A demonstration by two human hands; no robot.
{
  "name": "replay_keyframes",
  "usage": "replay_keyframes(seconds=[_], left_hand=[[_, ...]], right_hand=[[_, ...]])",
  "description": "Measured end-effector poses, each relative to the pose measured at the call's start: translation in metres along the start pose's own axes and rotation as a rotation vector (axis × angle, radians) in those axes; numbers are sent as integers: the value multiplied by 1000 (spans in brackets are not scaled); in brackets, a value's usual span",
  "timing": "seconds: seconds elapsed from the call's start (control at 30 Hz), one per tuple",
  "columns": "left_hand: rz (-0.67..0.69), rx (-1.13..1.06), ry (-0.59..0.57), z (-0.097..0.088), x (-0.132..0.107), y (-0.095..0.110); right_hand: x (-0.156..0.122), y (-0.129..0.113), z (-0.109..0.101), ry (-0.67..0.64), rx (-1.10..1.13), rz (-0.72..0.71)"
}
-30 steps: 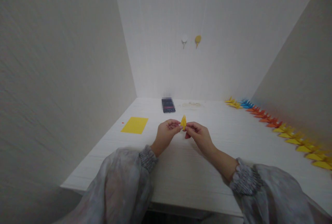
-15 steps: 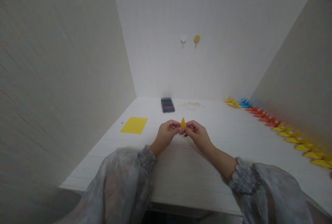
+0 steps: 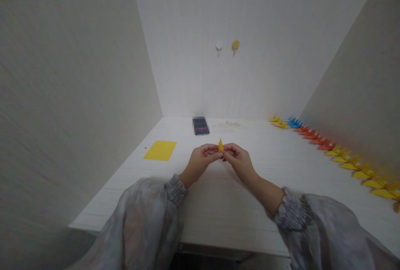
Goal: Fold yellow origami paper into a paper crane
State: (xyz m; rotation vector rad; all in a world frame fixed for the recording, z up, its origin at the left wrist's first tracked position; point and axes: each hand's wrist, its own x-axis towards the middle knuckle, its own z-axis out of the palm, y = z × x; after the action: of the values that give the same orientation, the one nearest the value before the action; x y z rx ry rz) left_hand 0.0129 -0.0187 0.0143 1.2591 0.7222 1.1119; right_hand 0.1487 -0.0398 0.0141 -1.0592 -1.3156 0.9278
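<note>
A small folded yellow paper piece [image 3: 220, 145] is pinched between both hands above the middle of the white table [image 3: 218, 203]. My left hand [image 3: 201, 162] grips it from the left with closed fingertips. My right hand [image 3: 239, 161] grips it from the right, fingers curled and touching the left hand's fingertips. Only the pointed top of the paper shows above the fingers.
A flat yellow paper sheet [image 3: 160, 150] lies on the table to the left. A dark phone [image 3: 200, 125] rests near the back wall. A row of folded paper figures [image 3: 337, 153], yellow, blue, orange and yellow, lines the right wall. Two hooks [image 3: 227, 46] hang on the back wall.
The hands have closed in on the yellow paper piece, so less of it shows above the fingers. The view has shifted slightly.
</note>
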Motion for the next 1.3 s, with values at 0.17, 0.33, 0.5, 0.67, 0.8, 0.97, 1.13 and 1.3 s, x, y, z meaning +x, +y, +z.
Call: replay_keyframes(seconds=[0.17,0.33,0.5,0.67,0.8,0.97,1.13,1.3], left_hand=[[25,-39,-25,-3,2,-1],[21,-35,11,-4,2,0],[17,-39,11,-3,2,0],[-5,-41,15,-2,2,2],[-6,-53,54,-3,2,2],[-25,-74,85,-4,3,1],[-16,-71,74,-6,4,-1],[-20,-96,25,-8,4,-3]], right_hand=[[0,-1,0,-21,43,-9],[-1,-2,0,-16,37,-9],[-2,-3,0,-11,31,-19],[-1,-2,0,-7,24,-22],[-1,0,1,5,41,-13],[-1,-2,1,24,84,1],[-1,-5,2,14,149,20],[0,-3,2,-13,235,28]])
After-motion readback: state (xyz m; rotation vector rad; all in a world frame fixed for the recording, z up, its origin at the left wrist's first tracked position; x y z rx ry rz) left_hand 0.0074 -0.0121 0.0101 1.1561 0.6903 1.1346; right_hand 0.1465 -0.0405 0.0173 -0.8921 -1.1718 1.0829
